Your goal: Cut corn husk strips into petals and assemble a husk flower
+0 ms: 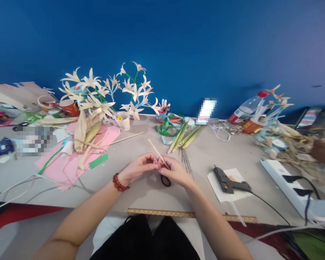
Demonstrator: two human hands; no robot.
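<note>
Holding a thin stick (155, 148) in the right hand (175, 172), clamped between thumb and fingers, above the near middle of the worktop (143, 196), with the free end slanting far and left; bringing the left hand (144, 164) up close beside it, thumb and finger near together at the tips, too small a gap there to tell whether closed on anything. Just under the right hand, a black loop (165, 180), probably of scissors; impossible to tell whether held or lying loose. To do such fine fingertip handling well, best to pinch the stick firmly but without crushing, being slender and apt to roll; best also to brace the two hands lightly together, turn the stick in small amounts, and work close to the held end, with less chance of bending or snapping. Worth minding the loop beneath, for fear of catching a finger on it, and steering the free end clear of the leaves (195, 134) and wires (186, 161), lying farther off and to the right. Wise, too, to swing the right forearm wide of the glue gun (231, 183), resting on a white card (215, 187) at right, possibly hot at the tip, with a trailing cord (271, 204) easy to snag
</note>
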